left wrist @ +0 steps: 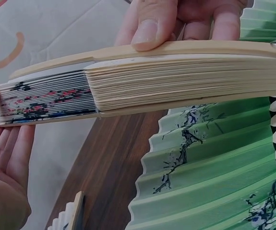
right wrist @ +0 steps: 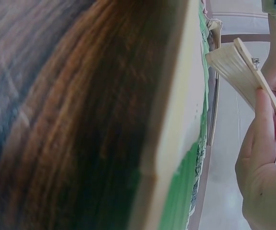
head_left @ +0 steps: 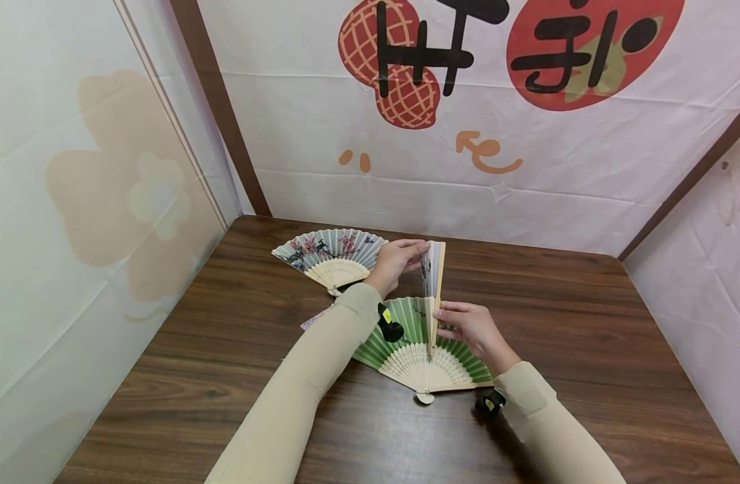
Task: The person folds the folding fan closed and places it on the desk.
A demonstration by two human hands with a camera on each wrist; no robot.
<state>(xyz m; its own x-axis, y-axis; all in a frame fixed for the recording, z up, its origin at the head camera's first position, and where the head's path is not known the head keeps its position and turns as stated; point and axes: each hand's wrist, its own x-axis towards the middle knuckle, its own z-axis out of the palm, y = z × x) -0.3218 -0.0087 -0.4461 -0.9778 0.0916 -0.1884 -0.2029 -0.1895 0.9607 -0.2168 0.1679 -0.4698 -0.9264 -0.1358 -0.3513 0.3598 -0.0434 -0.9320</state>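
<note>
So we've got a folded fan point(head_left: 433, 282) held upright over the table point(head_left: 587, 349), w/ both hands on it. Left hand point(head_left: 396, 262) has its fingers laid straight against the leaf end up top; right hand point(head_left: 472, 327) pinches the rib end lower down, thumb pressed on the outer guard stick. Leaves are all stacked tight, so imo this one's basically shut and we're at the squaring-up bit. Right under it lies a green fan point(head_left: 406, 343) spread flat, and a grey-blue fan point(head_left: 330, 255) lies open further back on the left. Next move prob needs an even squeeze along the guards so no leaf pokes out, then a free spot on the table, not on the green one.
</note>
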